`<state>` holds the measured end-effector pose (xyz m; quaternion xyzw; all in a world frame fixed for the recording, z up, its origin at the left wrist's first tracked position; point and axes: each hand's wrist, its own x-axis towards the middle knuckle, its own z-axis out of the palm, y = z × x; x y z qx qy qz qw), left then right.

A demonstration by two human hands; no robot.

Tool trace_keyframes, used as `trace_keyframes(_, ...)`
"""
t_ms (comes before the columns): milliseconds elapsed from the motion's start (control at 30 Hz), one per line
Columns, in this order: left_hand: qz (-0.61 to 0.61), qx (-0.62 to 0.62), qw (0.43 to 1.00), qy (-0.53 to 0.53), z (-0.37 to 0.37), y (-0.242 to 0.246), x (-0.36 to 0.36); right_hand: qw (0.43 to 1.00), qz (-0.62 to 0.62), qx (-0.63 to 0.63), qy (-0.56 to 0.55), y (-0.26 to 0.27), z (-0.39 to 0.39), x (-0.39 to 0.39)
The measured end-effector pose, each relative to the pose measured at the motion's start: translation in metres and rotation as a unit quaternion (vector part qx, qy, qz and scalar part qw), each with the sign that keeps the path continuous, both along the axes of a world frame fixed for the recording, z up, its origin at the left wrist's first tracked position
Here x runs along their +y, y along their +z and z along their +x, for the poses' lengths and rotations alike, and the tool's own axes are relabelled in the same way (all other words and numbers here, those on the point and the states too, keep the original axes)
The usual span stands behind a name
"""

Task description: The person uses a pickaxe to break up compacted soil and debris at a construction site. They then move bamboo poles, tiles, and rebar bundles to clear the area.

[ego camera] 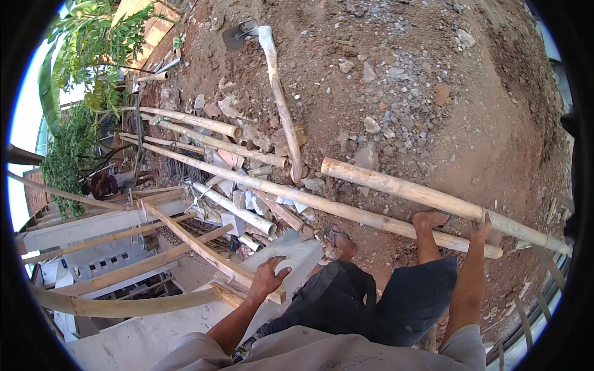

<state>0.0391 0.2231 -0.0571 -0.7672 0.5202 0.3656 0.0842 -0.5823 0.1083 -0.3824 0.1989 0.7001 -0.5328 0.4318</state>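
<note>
My right hand grips a thick bamboo pole at about two thirds of its length, on the side nearer me. That pole slants from the middle of the view to the right rim. My left hand is empty with fingers apart, beside a sawn timber beam and over a concrete ledge. Whether it rests on either cannot be told. A longer, thinner bamboo pole lies across the ground by my sandalled feet, its near end close below my right hand.
A hoe lies on the soil and rubble ahead. More bamboo poles, a white pipe and broken slabs lie to the left. Timber and bamboo members span an opening beside the ledge. A person is partly visible at far left.
</note>
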Motion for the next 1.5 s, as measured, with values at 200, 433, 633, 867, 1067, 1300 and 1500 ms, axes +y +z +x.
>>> trace_keyframes(200,0.026,0.045,0.994,0.094,0.011,-0.034,0.051,0.972,-0.054,0.008,0.227,0.023,0.096,-0.018)
trace_keyframes(433,0.044,0.097,0.978,0.177,-0.013,-0.091,0.113,0.745,-0.106,-0.03,0.657,0.077,0.334,-0.04)
trace_keyframes(633,0.012,0.008,0.968,0.251,-0.056,-0.1,0.191,0.409,-0.115,-0.076,0.902,0.058,0.55,-0.001)
trace_keyframes(867,0.008,0.047,0.939,0.34,-0.054,-0.148,0.218,0.359,-0.105,0.183,0.909,-0.055,0.768,-0.034)
trace_keyframes(1067,0.025,0.021,0.94,0.34,-0.054,-0.15,0.229,0.336,-0.254,0.41,0.809,-0.134,0.874,-0.081)
trace_keyframes(1300,0.007,0.023,0.933,0.359,-0.031,-0.138,0.23,0.141,-0.207,0.509,0.823,-0.178,0.913,-0.104)
trace_keyframes(1500,0.002,0.015,0.93,0.367,-0.024,-0.141,0.232,0.081,-0.126,0.62,0.77,-0.199,0.94,-0.116)
